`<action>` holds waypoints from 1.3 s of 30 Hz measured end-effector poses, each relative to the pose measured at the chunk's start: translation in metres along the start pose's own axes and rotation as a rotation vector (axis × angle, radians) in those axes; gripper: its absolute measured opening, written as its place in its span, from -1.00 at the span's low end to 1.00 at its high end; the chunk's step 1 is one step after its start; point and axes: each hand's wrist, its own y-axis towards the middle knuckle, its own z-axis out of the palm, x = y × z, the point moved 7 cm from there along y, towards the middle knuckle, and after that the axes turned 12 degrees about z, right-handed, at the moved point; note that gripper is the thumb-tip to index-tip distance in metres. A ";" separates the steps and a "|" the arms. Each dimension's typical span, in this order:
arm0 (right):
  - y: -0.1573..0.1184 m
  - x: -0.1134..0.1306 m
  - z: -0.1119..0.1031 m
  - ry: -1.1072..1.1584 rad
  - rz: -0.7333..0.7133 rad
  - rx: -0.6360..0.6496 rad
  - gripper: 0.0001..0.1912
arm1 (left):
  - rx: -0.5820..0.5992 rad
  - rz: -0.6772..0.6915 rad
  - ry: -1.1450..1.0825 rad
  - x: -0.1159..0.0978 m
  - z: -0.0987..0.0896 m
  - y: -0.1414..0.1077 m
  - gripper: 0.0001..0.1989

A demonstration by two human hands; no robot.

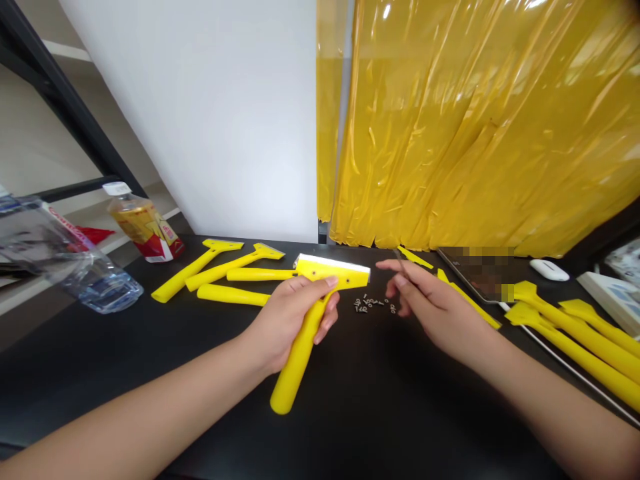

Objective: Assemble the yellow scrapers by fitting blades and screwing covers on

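Observation:
A yellow scraper [300,353] with a metal blade along its wide head is in my left hand [295,310]. My thumb presses on the head near two small dark holes, and the handle slants down toward me. To the right of the blade, my right hand [425,293] hovers with the index finger stretched out and the thumb bent in against the other fingers. A thin dark line shows just above those fingers; what they hold, if anything, I cannot make out. Small screws and nuts [367,305] lie loose on the black table [210,400] between my hands.
Several yellow scrapers [225,267] lie at the left, and more yellow handles [580,333] at the right beside a white cable [560,363]. A tablet [470,267], a white earbud case [549,270], a drink bottle [145,223] and a tilted clear bottle [100,280] stand around.

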 end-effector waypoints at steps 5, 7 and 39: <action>0.013 -0.017 -0.023 -0.283 0.050 -0.150 -0.76 | -0.021 -0.026 -0.025 0.002 -0.007 0.002 -0.63; 0.015 -0.016 -0.027 -0.215 0.045 -0.123 -0.78 | 0.005 -0.038 -0.049 0.004 -0.006 0.001 -0.62; 0.014 0.002 -0.035 -0.207 -0.072 -0.252 -0.57 | -0.020 -0.077 -0.080 0.007 0.000 -0.003 -0.63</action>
